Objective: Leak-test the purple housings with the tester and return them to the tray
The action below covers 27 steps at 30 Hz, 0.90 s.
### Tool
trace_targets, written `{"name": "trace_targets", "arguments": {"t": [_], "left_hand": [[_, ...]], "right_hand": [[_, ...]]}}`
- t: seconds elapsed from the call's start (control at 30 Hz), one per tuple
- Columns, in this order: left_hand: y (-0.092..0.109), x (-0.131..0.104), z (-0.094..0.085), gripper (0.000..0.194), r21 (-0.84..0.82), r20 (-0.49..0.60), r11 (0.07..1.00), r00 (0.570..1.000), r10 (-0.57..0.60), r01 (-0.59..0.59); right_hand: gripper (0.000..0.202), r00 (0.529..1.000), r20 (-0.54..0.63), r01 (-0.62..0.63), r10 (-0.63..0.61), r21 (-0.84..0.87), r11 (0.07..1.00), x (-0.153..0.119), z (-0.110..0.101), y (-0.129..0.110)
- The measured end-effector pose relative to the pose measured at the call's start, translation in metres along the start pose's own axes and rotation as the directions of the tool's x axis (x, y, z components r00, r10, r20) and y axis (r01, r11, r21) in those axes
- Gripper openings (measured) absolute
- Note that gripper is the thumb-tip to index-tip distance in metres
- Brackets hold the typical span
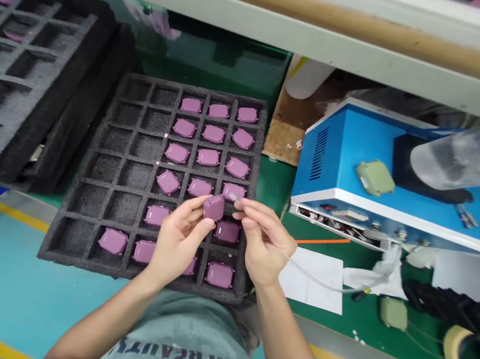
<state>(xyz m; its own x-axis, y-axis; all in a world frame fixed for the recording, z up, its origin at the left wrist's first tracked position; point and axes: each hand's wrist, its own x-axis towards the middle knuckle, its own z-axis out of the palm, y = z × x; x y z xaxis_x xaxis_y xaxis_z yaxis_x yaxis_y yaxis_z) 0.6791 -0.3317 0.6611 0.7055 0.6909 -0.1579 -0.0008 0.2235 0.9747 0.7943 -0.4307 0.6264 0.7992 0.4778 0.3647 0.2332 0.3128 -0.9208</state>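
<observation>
Nearest the camera, the grey-green T-shirt (190, 325) with dark lettering fronts a dark foam tray (123, 208), over which the left hand (178, 237) pinches a purple watch-style case (213, 207) between thumb and fingers, above the tray's right-hand columns. The right hand (268, 243), its fingertips closed narrowly on a thin clear tube (319, 282) that trails off rightward, is just beside the case, with a small gap between. From that grip the case lies to the left, tilted; fingers partly cover it, so I cannot tell its long axis.
</observation>
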Motion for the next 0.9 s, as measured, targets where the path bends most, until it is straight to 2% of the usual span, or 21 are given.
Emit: {"name": "trace_targets", "arguments": {"t": [0.2,0.27,0.47,0.9], "left_hand": [[-0.0039,-0.0004,0.0017,0.040,0.040,0.022,0.998,0.999,0.037,-0.038],[-0.0037,-0.0007,0.0029,0.040,0.059,0.033,0.997,0.998,0.046,-0.048],[-0.0020,-0.0012,0.0051,0.041,0.101,0.013,0.994,1.000,0.028,-0.029],[-0.0032,-0.0021,0.0048,0.040,0.102,0.024,0.993,0.998,0.050,-0.052]], "right_hand": [[0.012,0.997,-0.064,0.037,-0.037,-0.004,0.999,-0.0015,0.0045,0.0014],[0.009,0.997,-0.062,0.051,-0.053,-0.030,0.998,-0.0017,0.0047,0.0026],[0.009,0.998,-0.059,-0.008,0.006,-0.028,1.000,-0.0034,0.0045,0.0031],[0.010,0.998,-0.049,0.037,-0.037,-0.001,0.999,-0.0024,0.0059,0.0015]]}}
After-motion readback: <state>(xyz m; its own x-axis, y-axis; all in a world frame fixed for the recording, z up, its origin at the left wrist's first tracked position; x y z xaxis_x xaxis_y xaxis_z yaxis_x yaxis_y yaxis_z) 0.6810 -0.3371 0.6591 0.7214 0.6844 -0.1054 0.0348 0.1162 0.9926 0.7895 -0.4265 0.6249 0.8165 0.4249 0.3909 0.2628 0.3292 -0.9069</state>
